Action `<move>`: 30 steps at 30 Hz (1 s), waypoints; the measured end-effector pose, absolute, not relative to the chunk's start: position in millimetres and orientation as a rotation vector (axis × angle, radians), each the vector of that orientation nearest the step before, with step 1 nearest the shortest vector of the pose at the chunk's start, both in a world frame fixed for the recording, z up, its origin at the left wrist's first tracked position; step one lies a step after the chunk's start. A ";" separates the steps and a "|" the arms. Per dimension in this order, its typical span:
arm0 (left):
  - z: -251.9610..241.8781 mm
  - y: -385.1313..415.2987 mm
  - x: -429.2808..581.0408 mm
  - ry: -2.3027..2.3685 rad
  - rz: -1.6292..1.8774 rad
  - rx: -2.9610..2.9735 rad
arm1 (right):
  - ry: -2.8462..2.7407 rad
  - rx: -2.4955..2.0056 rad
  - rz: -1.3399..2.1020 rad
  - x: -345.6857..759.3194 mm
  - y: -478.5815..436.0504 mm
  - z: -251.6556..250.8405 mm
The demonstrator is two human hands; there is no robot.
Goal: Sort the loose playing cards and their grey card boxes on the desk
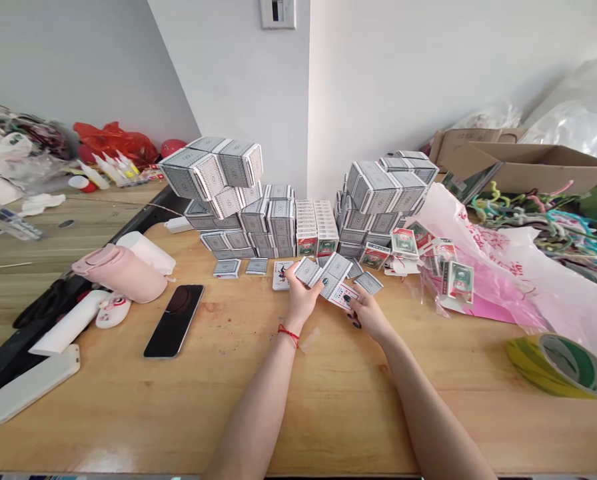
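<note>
My left hand (304, 298), a red string at its wrist, is closed on grey-backed playing cards (308, 269). More grey-backed cards (336, 268) stand tilted between the hands; which hand bears them I cannot tell. Pinched in my right hand (371, 315) is a white card with red and dark print (345, 296), its edge against those cards. Just behind my left fingers, a joker card (280, 275) lies face up. Small grey-backed packs (227, 268) and a loose one (368, 283) lie on either side.
Tall stacks of grey-backed card packs (273, 223) (373, 187) stand at the back, with upright card boxes (306, 230) between them. Several boxed decks (460, 281) lie on pink plastic at right. A tape roll (561, 365), black phone (174, 321) and pink tumbler (126, 272) flank my arms.
</note>
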State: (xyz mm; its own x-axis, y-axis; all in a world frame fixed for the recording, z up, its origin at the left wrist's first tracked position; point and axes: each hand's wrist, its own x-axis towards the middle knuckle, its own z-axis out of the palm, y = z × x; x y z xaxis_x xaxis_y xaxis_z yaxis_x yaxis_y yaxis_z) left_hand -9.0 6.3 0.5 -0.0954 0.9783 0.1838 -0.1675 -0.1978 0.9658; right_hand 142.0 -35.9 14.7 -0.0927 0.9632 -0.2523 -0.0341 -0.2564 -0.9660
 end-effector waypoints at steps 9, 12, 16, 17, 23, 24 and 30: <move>-1.5 3.5 -3.7 1.026 1.459 1.180 | -1.144 -1.313 1.447 141.0 -35.2 11.3; -3.9 2.8 -2.3 1.015 1.450 1.192 | -1.149 -1.319 1.442 140.9 -34.8 9.0; -5.7 1.9 -0.9 1.011 1.463 1.201 | -1.158 -1.321 1.437 141.1 -34.4 6.6; -5.9 1.7 -0.6 1.011 1.467 1.202 | -1.161 -1.318 1.438 141.0 -34.3 6.3; -5.3 0.1 1.0 1.018 1.460 1.195 | -1.152 -1.315 1.446 139.6 -34.6 6.4; -5.1 -0.3 1.1 1.009 1.456 1.192 | -1.149 -1.310 1.445 139.0 -34.9 6.8; -5.0 -2.0 2.2 0.988 1.441 1.185 | -1.134 -1.289 1.423 134.8 -36.7 12.1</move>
